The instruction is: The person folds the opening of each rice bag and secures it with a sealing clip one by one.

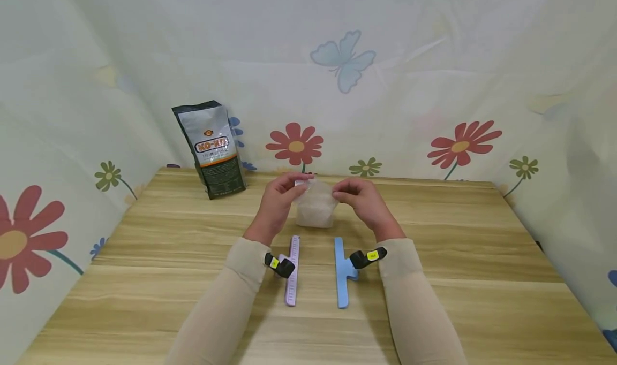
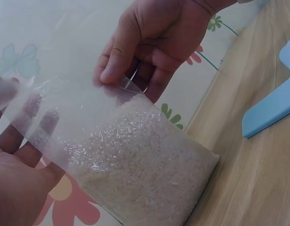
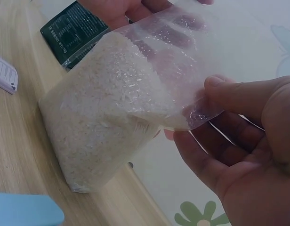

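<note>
A clear plastic bag of rice (image 1: 315,210) stands upright on the wooden table between both hands. Rice fills its lower part; the upper plastic is loose and see-through. My left hand (image 1: 278,202) holds the upper left side, its fingers showing through the film in the left wrist view. On the opposite side my right hand (image 1: 363,202) pinches the plastic edge between thumb and fingers, as the right wrist view shows. Nearer me lie a purple bag clip (image 1: 292,271) under the left wrist and a blue bag clip (image 1: 341,274) by the right wrist.
A dark green and silver packet (image 1: 212,151) stands at the back left of the table (image 1: 458,258). Behind the table's far edge hangs a white cloth (image 1: 405,97) printed with flowers and a butterfly, which also runs along the sides.
</note>
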Tool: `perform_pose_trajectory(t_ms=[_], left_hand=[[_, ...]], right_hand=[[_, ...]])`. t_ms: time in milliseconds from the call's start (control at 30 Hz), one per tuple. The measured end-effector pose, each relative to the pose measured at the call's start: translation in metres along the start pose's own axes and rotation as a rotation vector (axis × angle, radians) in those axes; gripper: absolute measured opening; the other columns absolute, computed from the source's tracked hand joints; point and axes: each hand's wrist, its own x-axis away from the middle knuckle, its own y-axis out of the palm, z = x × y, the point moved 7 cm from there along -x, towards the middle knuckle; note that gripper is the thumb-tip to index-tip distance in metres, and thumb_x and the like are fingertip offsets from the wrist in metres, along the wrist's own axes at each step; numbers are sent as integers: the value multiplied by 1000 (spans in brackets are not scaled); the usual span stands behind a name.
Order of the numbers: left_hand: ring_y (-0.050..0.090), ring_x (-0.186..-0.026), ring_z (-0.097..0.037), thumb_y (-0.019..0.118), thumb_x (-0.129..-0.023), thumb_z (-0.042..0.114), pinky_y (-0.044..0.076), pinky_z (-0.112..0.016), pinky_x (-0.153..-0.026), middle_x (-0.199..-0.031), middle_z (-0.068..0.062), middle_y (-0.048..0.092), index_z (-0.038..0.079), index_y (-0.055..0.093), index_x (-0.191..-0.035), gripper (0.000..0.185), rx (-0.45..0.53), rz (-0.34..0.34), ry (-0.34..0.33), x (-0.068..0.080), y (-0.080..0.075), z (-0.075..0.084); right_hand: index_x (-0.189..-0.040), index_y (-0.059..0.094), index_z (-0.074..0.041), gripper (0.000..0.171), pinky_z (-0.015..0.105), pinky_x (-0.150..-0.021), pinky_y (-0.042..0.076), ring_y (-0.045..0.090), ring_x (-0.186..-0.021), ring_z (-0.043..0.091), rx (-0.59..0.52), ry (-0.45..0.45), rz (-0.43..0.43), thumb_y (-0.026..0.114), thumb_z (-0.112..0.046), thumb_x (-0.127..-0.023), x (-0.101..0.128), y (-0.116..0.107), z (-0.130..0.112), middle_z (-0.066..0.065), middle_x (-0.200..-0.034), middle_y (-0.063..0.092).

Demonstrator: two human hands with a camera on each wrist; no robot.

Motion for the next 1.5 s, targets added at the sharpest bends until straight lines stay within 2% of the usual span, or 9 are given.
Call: perform_pose_trajectory(t_ms=[133, 267, 500, 733, 900, 1200, 1400, 1500], left_hand=[[56, -113, -15, 48, -94, -2, 47, -24, -89, -122, -3, 64, 3, 62, -121, 30, -33, -8, -22, 0, -2, -2], [57, -114, -15, 47, -94, -3, 47, -27, -93, -126, -5, 64, 8, 61, -124, 35, -79, -15, -37, -1, -4, -8], [58, -116, -17, 50, -97, 3, 44, -40, -106, -129, -8, 62, 11, 61, -125, 32, -143, -3, -78, -3, -6, -18], [58, -117, -16, 55, -100, 16, 43, -38, -107, -126, -2, 63, 15, 66, -120, 23, -179, 40, -78, -2, -8, -18], [57, -119, -15, 56, -99, 15, 43, -37, -107, -126, -1, 63, 14, 68, -117, 22, -165, 65, -87, -3, -11, -21], [56, -117, -15, 54, -99, 9, 46, -33, -103, -125, -1, 64, 12, 70, -116, 24, -92, 127, -143, -3, -22, -33], [60, -110, -14, 52, -97, 0, 50, -28, -96, -116, -4, 67, 2, 71, -110, 22, -73, 168, -95, -5, -24, -34], [60, -109, -15, 51, -97, 0, 49, -29, -98, -113, -5, 67, 1, 71, -107, 22, -90, 177, -74, -5, -23, -33]], right_hand=[[-102, 69, -7, 13, 38, -88, 49, 60, -96, 21, 0, 7, 1, 67, -14, -91, 0, 1, 0, 9, -104, 67], [-102, 69, -8, 13, 35, -87, 50, 60, -96, 22, 1, 14, 3, 69, -14, -90, 0, 1, 1, 9, -104, 67], [-101, 68, -8, 12, 33, -84, 50, 59, -93, 23, 21, 9, 12, 70, -13, -89, -2, 3, 1, 9, -102, 66], [-98, 67, -9, 9, 34, -78, 50, 58, -89, 24, 38, -16, 48, 70, -11, -89, -3, 2, 0, 9, -97, 65], [-97, 67, -10, 8, 33, -77, 49, 58, -89, 23, 50, -32, 67, 69, -12, -89, -4, 1, 3, 8, -97, 66], [-100, 69, -8, 10, 33, -81, 51, 60, -91, 22, 15, -49, 84, 68, -10, -90, -3, 1, 7, 9, -101, 66], [-102, 70, -7, 12, 34, -86, 52, 62, -93, 20, -17, -47, 84, 67, -9, -91, -3, 3, 9, 10, -102, 68], [-102, 71, -6, 13, 35, -87, 53, 63, -93, 20, -24, -63, 89, 65, -5, -91, -4, 3, 9, 12, -104, 69]])
